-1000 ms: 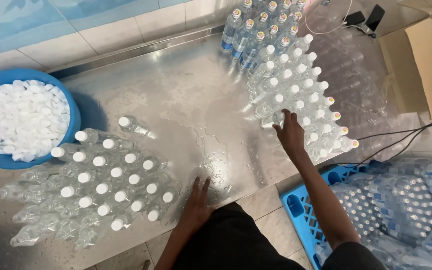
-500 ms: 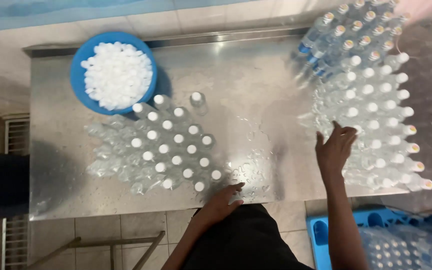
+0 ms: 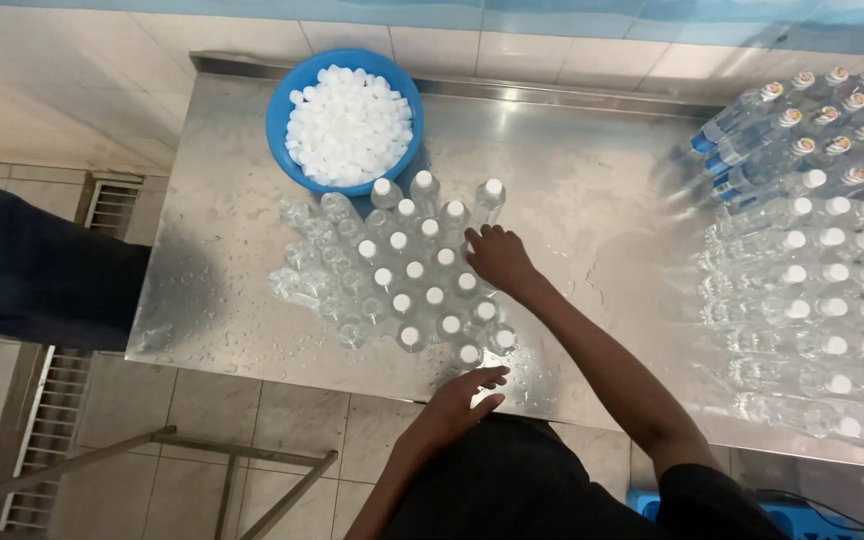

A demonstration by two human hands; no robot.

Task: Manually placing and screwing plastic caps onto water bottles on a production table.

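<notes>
A cluster of several clear plastic bottles with white caps (image 3: 407, 270) stands on a wet steel table (image 3: 592, 210). My right hand (image 3: 497, 258) rests on the right side of this cluster, fingers touching a capped bottle. At the table's near edge my left hand (image 3: 457, 400) is spread open, close to the nearest bottle of the cluster. A blue bowl (image 3: 287, 105) heaped with loose white caps sits just behind the cluster.
A second, larger group of capped bottles (image 3: 827, 260) fills the table's right end, some with blue labels at the back. Someone in dark clothing (image 3: 32, 270) stands at the left. A metal frame (image 3: 182, 450) and a floor grate (image 3: 47, 430) lie below the table edge.
My right hand has left the bottle group on the right and come over to the left cluster. The view has swung left, and the left hand stays at the table edge.
</notes>
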